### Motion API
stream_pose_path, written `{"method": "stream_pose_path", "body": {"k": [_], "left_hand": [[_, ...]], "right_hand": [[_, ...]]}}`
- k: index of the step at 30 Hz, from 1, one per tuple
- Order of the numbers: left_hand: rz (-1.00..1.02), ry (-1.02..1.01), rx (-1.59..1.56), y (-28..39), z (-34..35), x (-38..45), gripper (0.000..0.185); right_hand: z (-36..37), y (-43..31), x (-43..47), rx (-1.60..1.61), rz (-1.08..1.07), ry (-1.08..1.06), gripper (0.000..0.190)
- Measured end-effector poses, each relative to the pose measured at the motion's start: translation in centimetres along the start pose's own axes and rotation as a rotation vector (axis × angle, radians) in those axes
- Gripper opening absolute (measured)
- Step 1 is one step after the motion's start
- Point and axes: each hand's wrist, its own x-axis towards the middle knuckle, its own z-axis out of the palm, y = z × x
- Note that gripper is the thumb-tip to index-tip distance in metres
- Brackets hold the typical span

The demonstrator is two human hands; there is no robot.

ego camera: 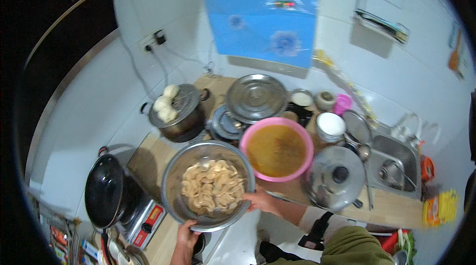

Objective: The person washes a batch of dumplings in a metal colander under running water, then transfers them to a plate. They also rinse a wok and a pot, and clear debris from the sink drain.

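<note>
A large stainless steel bowl [171, 194] is held between both hands at the counter's front edge. Pale brown, curved pieces of food [214, 187] lie in it; their exact kind is unclear. My left hand [187, 236] grips the near rim, thumb on top. On the right side of the rim, my right hand [259, 200] has hold, its other fingers hidden below. Just beyond the right hand is a pink basin [308, 149] with murky orange-brown liquid [276, 149]. Behind the bowl stands a dark pot [182, 129] topped with a perforated steamer plate bearing several white buns [164, 104].
At left, a black wok [105, 190] rests over a gas stove [147, 226]. A steel lid [256, 95] lies at the back. To the right are a glass-lidded pan [334, 179], a jar of white contents [331, 125] and a steel sink [394, 153]. Cords [160, 64] hang along the wall.
</note>
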Motion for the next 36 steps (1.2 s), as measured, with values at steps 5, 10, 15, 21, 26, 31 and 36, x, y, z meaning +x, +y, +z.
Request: {"method": "stream_pose_path", "body": {"k": [5,10,15,21,26,31,36], "left_hand": [[0.161,-0.133,0.157,0.0,2.8,-4.0,0.009],[0.130,-0.181,0.127,-0.7,7.3,-9.1,0.019],[-0.030,-0.309,0.283,-5.8,12.5,-12.8,0.008],[-0.081,-0.535,0.352,-14.8,19.6,-15.9,0.025],[-0.193,-0.569,0.368,-24.6,26.7,-17.4,0.011],[-0.340,-0.720,0.408,-33.3,32.4,-16.8,0.023],[-0.391,-0.767,0.466,-38.9,37.9,-16.4,0.030]], "right_hand": [[0.1,0.4,-6.7,0.018,-0.230,0.076,0.053],[0.0,0.4,-15.8,0.043,-0.336,0.195,0.057],[-4.3,1.3,-26.2,0.167,-0.302,0.351,0.061],[-13.1,4.0,-36.1,0.249,-0.198,0.470,0.053],[-20.5,5.5,-45.4,0.297,-0.251,0.600,0.038],[-27.4,6.7,-51.8,0.274,-0.292,0.726,0.033],[-34.2,7.9,-53.1,0.358,-0.304,0.909,0.031]]}}
